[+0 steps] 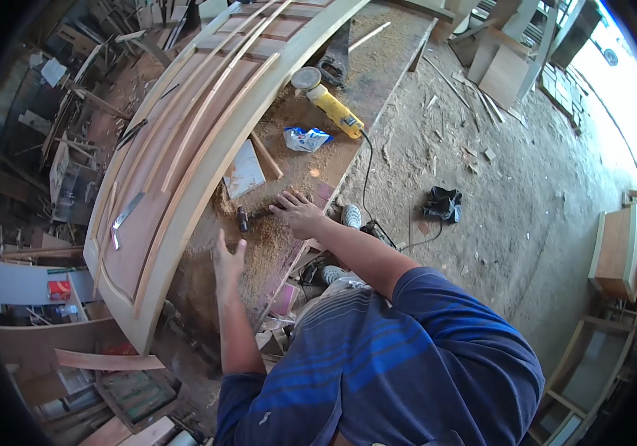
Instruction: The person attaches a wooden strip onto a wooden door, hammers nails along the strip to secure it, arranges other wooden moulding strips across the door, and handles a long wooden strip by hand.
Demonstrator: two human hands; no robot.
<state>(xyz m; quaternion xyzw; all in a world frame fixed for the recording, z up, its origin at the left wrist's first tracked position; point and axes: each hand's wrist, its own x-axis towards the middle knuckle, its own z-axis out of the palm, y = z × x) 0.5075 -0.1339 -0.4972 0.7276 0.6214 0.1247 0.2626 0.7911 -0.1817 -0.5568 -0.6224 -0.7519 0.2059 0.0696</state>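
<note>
A hammer (243, 218) with a dark head lies among the wood shavings on the workbench (214, 260). My right hand (300, 214) is at the end of its handle, fingers spread and stretched forward; whether they touch the handle is hard to see. Just below the hammer head, my left hand (228, 260) is raised with thumb and fingers apart, holding nothing. Beyond both hands rests a large curved wooden door panel (185, 223), with long thin wood strips (211, 97) and a metal-bladed square (125, 215) on top of it.
A yellow angle grinder (337, 111) with a cord lies on the bench, near a blue-and-white packet (306, 139), a white board (244, 171) and a wooden stick (266, 156). On the littered floor sits a black bag-like item (443, 204). Wooden cabinets (616, 241) stand at right.
</note>
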